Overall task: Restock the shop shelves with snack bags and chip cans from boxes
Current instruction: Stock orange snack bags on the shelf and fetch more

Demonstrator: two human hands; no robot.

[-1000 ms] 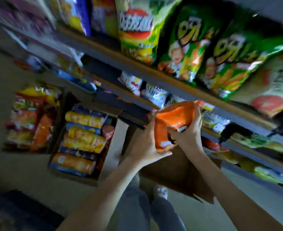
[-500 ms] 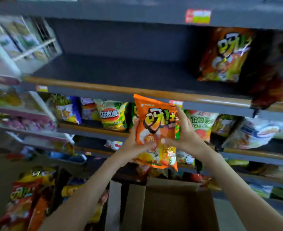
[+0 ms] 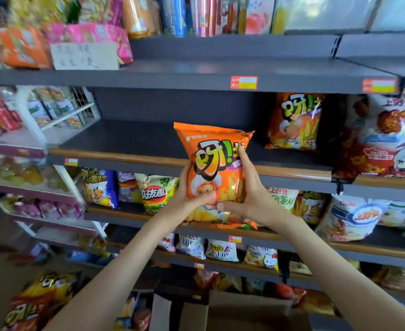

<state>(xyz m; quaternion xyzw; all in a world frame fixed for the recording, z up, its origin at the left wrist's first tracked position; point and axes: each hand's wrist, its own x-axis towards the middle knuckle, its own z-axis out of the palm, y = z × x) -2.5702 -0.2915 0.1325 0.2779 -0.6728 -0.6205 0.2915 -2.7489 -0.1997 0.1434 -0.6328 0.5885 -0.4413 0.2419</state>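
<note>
I hold an orange snack bag [image 3: 214,163] upright in both hands, in front of the wooden edge of a dark shelf [image 3: 129,139]. My left hand [image 3: 189,199] grips its lower left side, thumb across the front. My right hand [image 3: 251,194] grips its lower right side, index finger stretched up the bag's edge. A matching orange bag [image 3: 294,120] stands on the same shelf to the right. An open cardboard box [image 3: 244,311] sits below my arms.
Red and white snack bags [image 3: 387,139] fill the shelf's right end. The lower shelves [image 3: 196,232] carry several bags. Snack bags [image 3: 39,299] and chip cans [image 3: 139,316] lie in boxes at the bottom left. A white rack [image 3: 53,120] stands at left.
The bag came out of the box and rose from waist height to the dark shelf's edge. My view tilted up from the floor boxes to the upper shelves.
</note>
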